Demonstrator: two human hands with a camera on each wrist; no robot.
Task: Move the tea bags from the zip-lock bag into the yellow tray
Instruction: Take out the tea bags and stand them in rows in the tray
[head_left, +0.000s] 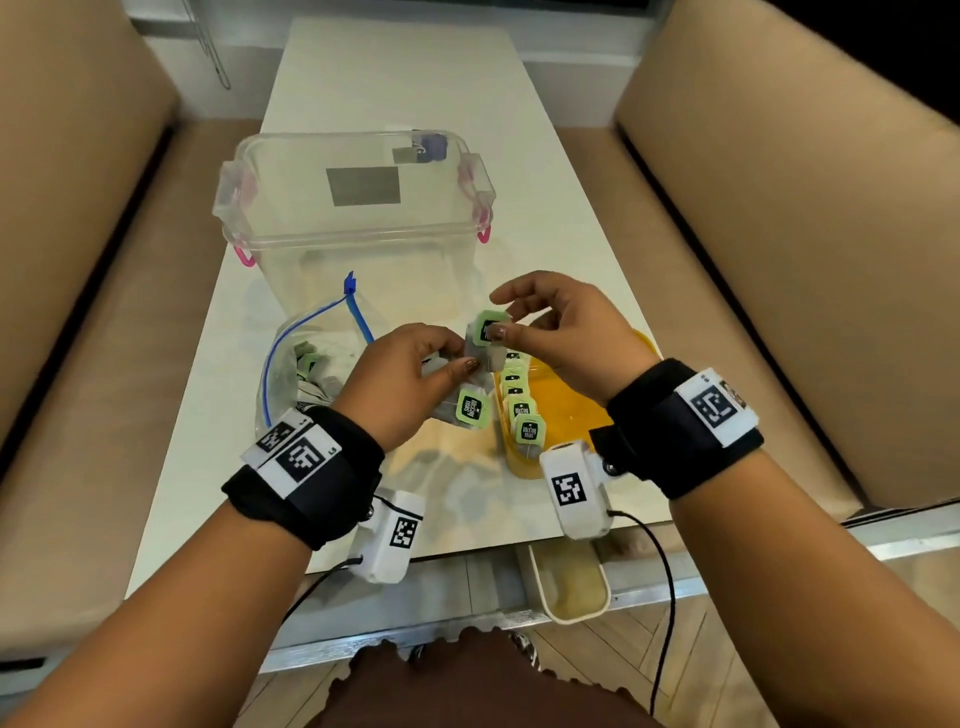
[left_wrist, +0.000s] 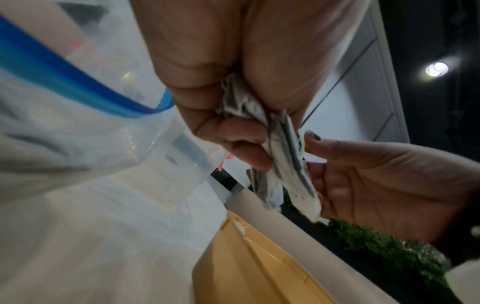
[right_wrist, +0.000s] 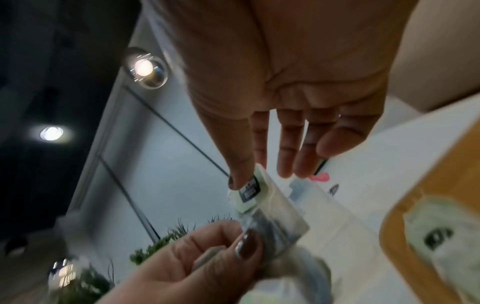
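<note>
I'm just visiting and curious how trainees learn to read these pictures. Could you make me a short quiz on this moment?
1. True or false: the yellow tray already holds tea bags.
2. What do the right hand's fingers pinch? A) green tag B) blue zipper C) pink latch
3. Fill in: the zip-lock bag lies on the tray's ____ side.

Key: 1 true, a row stands along its left edge. 2 A, the green tag of the tea bag bunch gripped by the left hand. 3 left.

green tags with black print (head_left: 487, 326), yellow tray (head_left: 571, 405), blue-edged clear zip-lock bag (head_left: 291, 364), pink-latched clear box (head_left: 353, 208).
</note>
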